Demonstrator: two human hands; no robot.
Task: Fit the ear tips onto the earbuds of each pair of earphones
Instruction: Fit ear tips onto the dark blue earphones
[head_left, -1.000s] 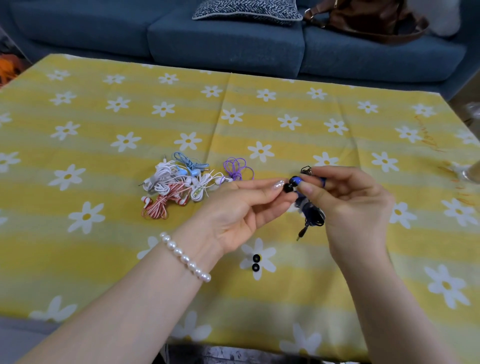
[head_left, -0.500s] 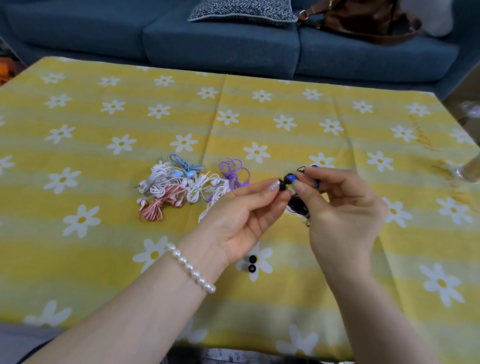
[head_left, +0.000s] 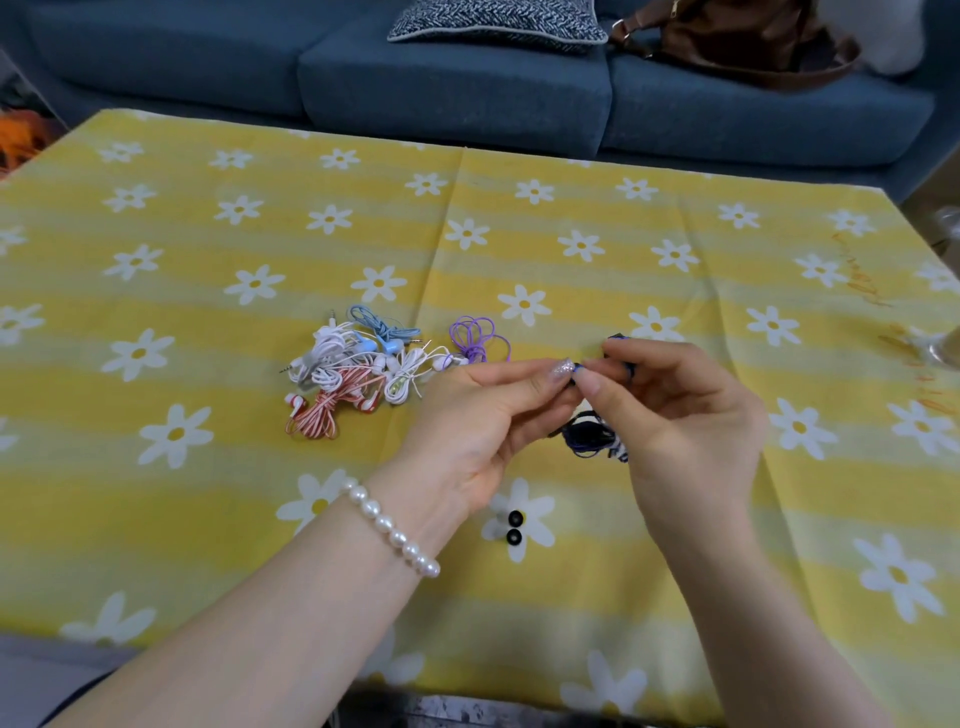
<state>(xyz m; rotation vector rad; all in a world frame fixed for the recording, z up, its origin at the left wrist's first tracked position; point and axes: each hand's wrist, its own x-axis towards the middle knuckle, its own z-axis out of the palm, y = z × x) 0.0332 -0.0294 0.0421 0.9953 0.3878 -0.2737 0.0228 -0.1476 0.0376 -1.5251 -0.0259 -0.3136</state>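
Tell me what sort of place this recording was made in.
Most likely a home living room. A blue sofa with a patterned cushion and a brown bag stands behind a low table under a yellow daisy-print cloth, where both hands work on earphones.

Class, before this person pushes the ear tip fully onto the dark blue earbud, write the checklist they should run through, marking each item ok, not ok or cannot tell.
1. Left hand pinches at the earbud: ok; whether the tip is there, cannot tell.
2. Right hand grips the dark blue earphones, cable bundle hanging below: ok.
3. Tip lined up squarely with the earbud: cannot tell, fingertips hide the joint.
4. Spare black ear tips lie within reach on the tablecloth: ok, two lie there.
5. Pile of other earphones apart from the hands: ok.
6. Tip already seated: cannot tell.
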